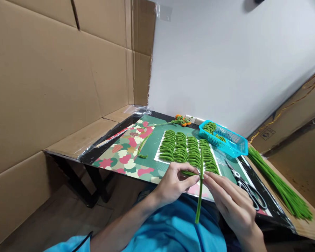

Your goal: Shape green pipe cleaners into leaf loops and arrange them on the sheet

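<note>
A long green pipe cleaner (199, 201) stands nearly upright between my two hands, just in front of my blue shirt. My left hand (172, 183) pinches with thumb and forefinger near its middle, and a bent green pipe cleaner piece (188, 173) lies within that grip. From the other side, the fingertips of my right hand (232, 201) press together on the upright pipe cleaner. Behind the hands, a white sheet (157, 158) carries several columns of curved green pipe cleaner pieces (180, 151). The hands partly cover its near edge.
A blue basket (237, 148) holds more green pieces. Black-handled scissors (248, 187) lie right of my right hand. Beyond them is a bundle of long green pipe cleaners (279, 185). An orange flower stem (182, 120) and a bent green stem (141, 148) lie on the patterned mat (126, 157).
</note>
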`<state>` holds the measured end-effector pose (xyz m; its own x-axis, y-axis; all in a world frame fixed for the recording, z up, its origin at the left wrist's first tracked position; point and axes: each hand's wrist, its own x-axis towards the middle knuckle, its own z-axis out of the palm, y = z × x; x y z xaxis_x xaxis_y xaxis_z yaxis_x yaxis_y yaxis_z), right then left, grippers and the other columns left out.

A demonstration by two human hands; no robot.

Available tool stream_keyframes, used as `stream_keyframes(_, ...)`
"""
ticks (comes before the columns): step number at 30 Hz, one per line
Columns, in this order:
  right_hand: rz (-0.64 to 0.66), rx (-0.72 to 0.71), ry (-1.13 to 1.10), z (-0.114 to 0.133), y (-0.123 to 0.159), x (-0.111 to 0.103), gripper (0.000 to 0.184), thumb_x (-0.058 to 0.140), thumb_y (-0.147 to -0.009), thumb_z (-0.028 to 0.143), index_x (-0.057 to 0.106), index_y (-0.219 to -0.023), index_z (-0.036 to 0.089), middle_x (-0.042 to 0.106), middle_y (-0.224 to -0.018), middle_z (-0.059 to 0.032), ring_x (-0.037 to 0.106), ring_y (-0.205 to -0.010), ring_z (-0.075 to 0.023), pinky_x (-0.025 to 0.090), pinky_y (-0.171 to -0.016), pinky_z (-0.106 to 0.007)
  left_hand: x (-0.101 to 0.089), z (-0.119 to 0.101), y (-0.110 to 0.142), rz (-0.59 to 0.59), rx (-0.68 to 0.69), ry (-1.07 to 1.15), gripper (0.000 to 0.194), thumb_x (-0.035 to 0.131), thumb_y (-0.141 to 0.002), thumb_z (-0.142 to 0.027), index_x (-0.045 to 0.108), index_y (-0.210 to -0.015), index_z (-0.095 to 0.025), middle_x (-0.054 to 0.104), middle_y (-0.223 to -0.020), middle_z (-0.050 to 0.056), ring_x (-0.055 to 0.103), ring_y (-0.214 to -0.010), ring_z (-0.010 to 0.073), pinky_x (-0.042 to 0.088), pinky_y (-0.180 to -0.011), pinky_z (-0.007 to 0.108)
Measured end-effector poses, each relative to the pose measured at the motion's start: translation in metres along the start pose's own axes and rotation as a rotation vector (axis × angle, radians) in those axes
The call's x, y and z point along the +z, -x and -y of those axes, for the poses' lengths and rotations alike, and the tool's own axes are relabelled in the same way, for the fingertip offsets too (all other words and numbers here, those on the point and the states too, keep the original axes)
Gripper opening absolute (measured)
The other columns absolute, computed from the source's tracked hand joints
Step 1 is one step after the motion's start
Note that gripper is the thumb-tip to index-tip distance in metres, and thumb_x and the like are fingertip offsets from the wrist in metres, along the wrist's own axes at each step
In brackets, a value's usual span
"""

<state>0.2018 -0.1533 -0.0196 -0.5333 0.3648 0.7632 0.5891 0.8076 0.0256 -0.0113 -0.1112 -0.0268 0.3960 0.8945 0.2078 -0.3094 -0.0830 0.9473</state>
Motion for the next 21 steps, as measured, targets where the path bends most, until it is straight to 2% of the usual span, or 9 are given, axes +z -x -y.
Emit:
stream_keyframes(5, 0.03, -0.058, 0.04, 0.0, -0.006, -0.003, 0.039, 0.052, -0.105, 0.001, 0.065, -0.141, 0.007, 0.077, -0.123, -0.0184, 0.073, -0.118, -0.0267, 0.062, -0.099, -0.04, -0.004, -0.012, 0.0, 0.03, -0.015, -0.097, 0.035, 0.088, -0.081, -0.045, 0.08, -0.08, -0.01, 0.063, -0.077, 0.003, 0.052, -0.053, 0.0077, 0.04, -0.047, 0.021)
stream_keyframes(12, 0.051, -0.155, 0.214, 0.004, -0.019, -0.004, 0.032, 0.047, -0.106, 0.004, 0.067, -0.131, 0.006, 0.08, -0.108, -0.0175, 0.078, -0.1, -0.0286, 0.064, -0.087, -0.041, -0.014, -0.022, -0.005, 0.132, 0.102, -0.329, 0.024, 0.077, -0.091, -0.032, 0.084, -0.084, -0.011, 0.065, -0.076, 0.005, 0.056, -0.065, 0.0126, 0.038, -0.055, 0.023)
stream_keyframes(16, -0.006, -0.028, 0.11, 0.007, -0.02, 0.002, 0.031, 0.05, -0.102, 0.0, 0.067, -0.125, 0.01, 0.078, -0.096, -0.0137, 0.075, -0.084, -0.0236, 0.062, -0.074, -0.034, -0.01, -0.026, -0.004, 0.12, 0.246, -0.423, 0.021, 0.073, -0.095, -0.027, 0.082, -0.085, -0.011, 0.066, -0.078, 0.006, 0.059, -0.073, 0.015, 0.042, -0.064, 0.026)
stream_keyframes(21, -0.127, 0.178, -0.08, 0.015, -0.019, 0.01, 0.026, 0.057, -0.1, 0.001, 0.07, -0.115, 0.017, 0.075, -0.091, -0.0091, 0.072, -0.078, -0.0196, 0.058, -0.069, -0.028, -0.005, -0.026, -0.003, 0.121, 0.363, -0.535, 0.022, 0.068, -0.099, -0.026, 0.079, -0.085, -0.012, 0.063, -0.076, 0.004, 0.053, -0.066, 0.0131, 0.04, -0.058, 0.025)
